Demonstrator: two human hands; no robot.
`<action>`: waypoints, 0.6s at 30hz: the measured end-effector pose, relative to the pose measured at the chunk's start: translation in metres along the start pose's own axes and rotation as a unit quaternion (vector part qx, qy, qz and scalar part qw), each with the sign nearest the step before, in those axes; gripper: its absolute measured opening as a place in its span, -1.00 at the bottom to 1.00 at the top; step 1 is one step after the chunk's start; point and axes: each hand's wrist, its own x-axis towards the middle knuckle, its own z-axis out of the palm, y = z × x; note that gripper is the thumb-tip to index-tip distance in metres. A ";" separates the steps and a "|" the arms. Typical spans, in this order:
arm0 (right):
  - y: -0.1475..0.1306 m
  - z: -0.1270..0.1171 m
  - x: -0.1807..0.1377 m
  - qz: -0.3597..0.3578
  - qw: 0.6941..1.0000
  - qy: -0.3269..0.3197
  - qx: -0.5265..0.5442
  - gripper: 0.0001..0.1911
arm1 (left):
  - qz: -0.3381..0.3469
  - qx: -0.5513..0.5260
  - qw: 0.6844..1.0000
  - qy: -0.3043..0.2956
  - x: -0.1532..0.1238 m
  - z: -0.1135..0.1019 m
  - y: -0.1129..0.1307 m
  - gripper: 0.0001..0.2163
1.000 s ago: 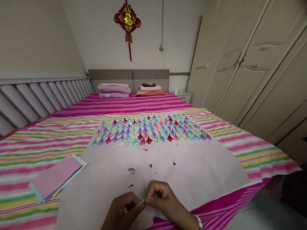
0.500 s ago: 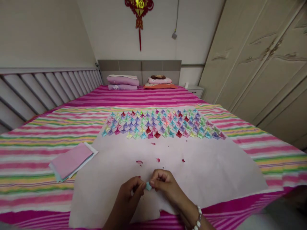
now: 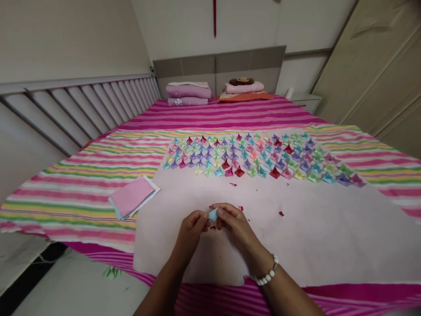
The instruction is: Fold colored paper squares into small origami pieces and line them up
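Though partly hidden, a blue paper (image 3: 213,214) clamped in left fingers (image 3: 200,220) and right fingers (image 3: 226,215), its folds unclear.

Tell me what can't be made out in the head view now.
All in the head view:
Blue paper: side edges, partly covered by the left hand and right hand.
White sheet: mostly under the pink sheet.
Red strip: top, cut off by the upper edge.
Red scraps: too small for detail.
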 end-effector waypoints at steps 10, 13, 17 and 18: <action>0.015 -0.006 0.001 -0.026 0.999 0.037 0.027 -0.80 | 0.008 0.025 0.999 -0.020 0.006 0.007 -0.004 -0.67; 0.018 -0.007 0.001 -0.019 0.998 0.057 0.034 -0.77 | 0.029 0.047 0.998 -0.028 0.007 0.009 -0.004 -0.66; 0.018 -0.008 0.001 -0.009 0.996 0.076 0.040 -0.74 | 0.091 0.072 0.993 0.003 0.008 0.005 -0.011 -0.77; 0.018 -0.008 0.001 -0.007 0.996 0.080 0.035 -0.74 | 0.129 0.085 0.988 0.020 0.008 0.004 -0.013 -0.80</action>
